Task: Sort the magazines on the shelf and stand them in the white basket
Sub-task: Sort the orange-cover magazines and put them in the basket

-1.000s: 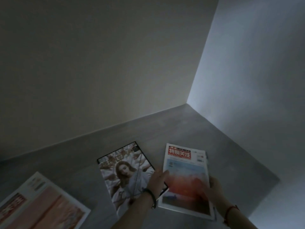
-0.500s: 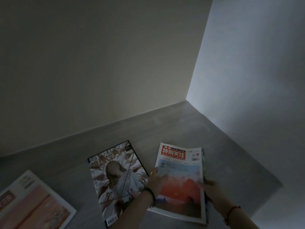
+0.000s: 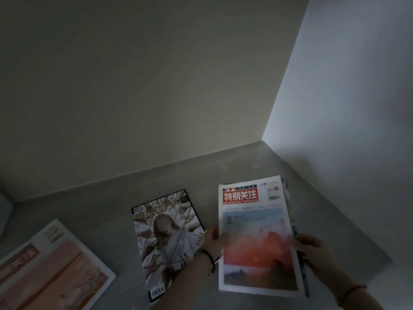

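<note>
A stack of magazines topped by one with a red title block and a sunset picture (image 3: pixel 257 233) is gripped at both sides, my left hand (image 3: pixel 211 239) on its left edge and my right hand (image 3: pixel 310 249) on its right edge. Left of it, a dark-bordered magazine with a figure in white (image 3: pixel 165 233) lies flat on the grey shelf (image 3: pixel 223 173). A third magazine with a pink cover (image 3: pixel 49 271) lies at the far left, cut by the frame. The white basket is not in view.
The shelf sits in a dim corner, with a beige back wall (image 3: pixel 134 86) and a white side wall (image 3: pixel 357 108) on the right. Something pale and striped (image 3: pixel 4 215) shows at the left edge. The shelf's right end drops off near my right hand.
The red-titled stack has turned more upright in the view and moved slightly right. My left hand has shifted from the dark-bordered magazine onto the stack's left edge.
</note>
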{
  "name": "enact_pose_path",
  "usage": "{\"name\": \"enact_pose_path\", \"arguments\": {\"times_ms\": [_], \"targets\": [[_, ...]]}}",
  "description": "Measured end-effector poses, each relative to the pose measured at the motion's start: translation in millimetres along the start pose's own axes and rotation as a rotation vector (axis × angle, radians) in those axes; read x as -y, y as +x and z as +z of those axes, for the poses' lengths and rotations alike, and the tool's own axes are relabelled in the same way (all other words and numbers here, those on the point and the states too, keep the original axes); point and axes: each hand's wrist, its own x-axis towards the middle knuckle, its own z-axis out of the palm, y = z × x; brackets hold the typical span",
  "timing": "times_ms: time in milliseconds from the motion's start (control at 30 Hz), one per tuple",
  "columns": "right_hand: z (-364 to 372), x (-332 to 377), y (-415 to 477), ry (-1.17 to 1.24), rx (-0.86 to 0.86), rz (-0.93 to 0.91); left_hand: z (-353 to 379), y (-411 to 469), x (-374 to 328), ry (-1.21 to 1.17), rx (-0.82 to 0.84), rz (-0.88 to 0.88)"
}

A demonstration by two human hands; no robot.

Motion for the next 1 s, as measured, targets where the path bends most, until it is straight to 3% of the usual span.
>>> {"name": "enact_pose_path", "arguments": {"times_ms": [200,367,600,733,867,933,1000], "targets": [[-10.9,18.2,1.0,0.092,0.059,-0.054,-18.6,-13.2,-14.3,-0.103,-0.013,0.127],[26.1,36.3,-0.3,0.152,0.183,-0.022,-49.6,-29.5,-23.5,0.023,-0.206,0.345],[134.9,18.7,-13.7,0.115,0.347,0.181,-134.6,-54.1,-5.5,0.024,-0.384,0.283],[162.4,-3.0,-20.5,-0.046,0.251,0.305,-194.4,-76.0,18.3,0.023,-0.478,0.252],[189.3,18.6,-32.1,-0.676,0.045,0.045,-259.4,-105.7,33.6,-0.069,-0.578,0.171],[222.0,40.1,-55.0,-0.642,0.115,-0.141,-291.7,-122.1,36.2,-0.074,-0.606,0.179],[267.7,53.9,-79.3,-0.408,0.316,-0.116,-322.5,-138.5,35.8,-0.072,-0.624,0.234]]}}
